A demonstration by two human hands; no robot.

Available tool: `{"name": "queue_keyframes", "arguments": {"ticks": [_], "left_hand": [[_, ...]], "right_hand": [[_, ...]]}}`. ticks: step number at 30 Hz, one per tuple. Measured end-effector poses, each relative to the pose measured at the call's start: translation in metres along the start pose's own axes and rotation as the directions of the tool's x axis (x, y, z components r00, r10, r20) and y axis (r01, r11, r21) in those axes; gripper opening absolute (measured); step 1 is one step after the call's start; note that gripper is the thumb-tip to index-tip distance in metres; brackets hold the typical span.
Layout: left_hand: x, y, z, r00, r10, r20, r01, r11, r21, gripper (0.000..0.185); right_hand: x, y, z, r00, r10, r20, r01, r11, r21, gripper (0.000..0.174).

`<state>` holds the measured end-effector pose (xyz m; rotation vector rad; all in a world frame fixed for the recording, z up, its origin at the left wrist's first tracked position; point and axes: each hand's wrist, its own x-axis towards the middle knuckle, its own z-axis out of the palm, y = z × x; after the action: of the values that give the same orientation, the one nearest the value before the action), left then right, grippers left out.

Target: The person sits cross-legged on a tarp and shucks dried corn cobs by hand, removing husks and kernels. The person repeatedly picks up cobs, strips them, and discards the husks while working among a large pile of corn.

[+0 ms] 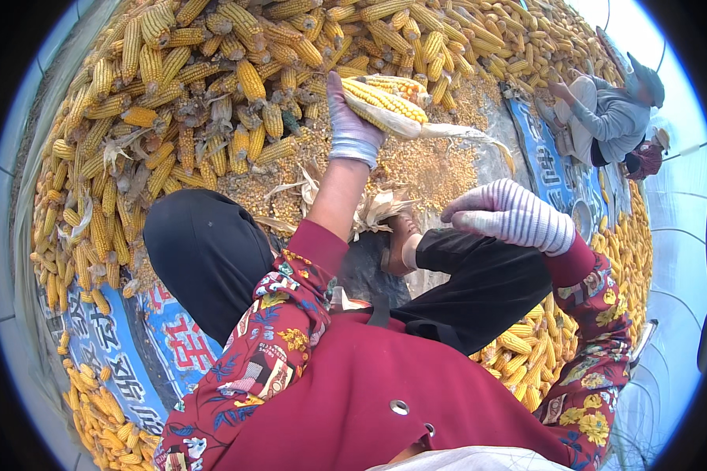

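Observation:
My left hand point(353, 126), in a stained knit glove, grips a yellow corn cob point(383, 100). Pale husk point(389, 120) clings along its near side, and a dry husk strip point(471, 132) trails off to the right. Just behind that cob shows a second corn cob point(397, 85); whether my hand holds it too is unclear. My right hand point(501, 215), in a striped knit glove, hovers over my bent leg, below the strip's end and apart from it. Its fingers are bent and its palm is hidden, with no object visible in it.
A large heap of husked corn cobs point(212, 88) rises ahead and to the left. Loose kernels point(430, 171) and torn husks point(383, 209) cover the ground by my foot. Printed blue sheets point(118, 353) lie underneath. A seated person point(607, 112) is at the right, with another person point(647, 156) beyond.

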<state>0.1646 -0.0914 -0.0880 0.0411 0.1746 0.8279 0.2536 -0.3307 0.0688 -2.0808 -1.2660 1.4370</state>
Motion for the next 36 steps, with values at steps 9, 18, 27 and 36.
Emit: {"name": "queue_keyframes", "arguments": {"ticks": [9,18,27,36], "left_hand": [[-0.015,0.02,-0.011,0.994,0.013,-0.104,-0.003,0.996,0.091,0.078],[-0.014,0.025,-0.028,0.983,0.002,-0.184,0.02,0.993,0.118,0.114],[-0.021,0.031,-0.024,0.996,0.04,-0.074,-0.035,0.998,0.06,0.066],[-0.037,0.034,0.0,0.99,0.13,0.053,-0.132,0.991,0.025,0.044]], "right_hand": [[0.131,-0.029,0.068,0.566,-0.619,-0.546,0.171,0.735,-0.656,0.092],[0.18,-0.002,0.09,0.278,-0.523,-0.806,0.676,0.702,-0.223,0.026],[0.171,-0.007,0.071,0.701,-0.117,-0.703,0.683,-0.171,0.71,0.021],[0.14,-0.007,0.075,0.805,-0.007,-0.594,0.568,-0.282,0.773,0.015]]}}
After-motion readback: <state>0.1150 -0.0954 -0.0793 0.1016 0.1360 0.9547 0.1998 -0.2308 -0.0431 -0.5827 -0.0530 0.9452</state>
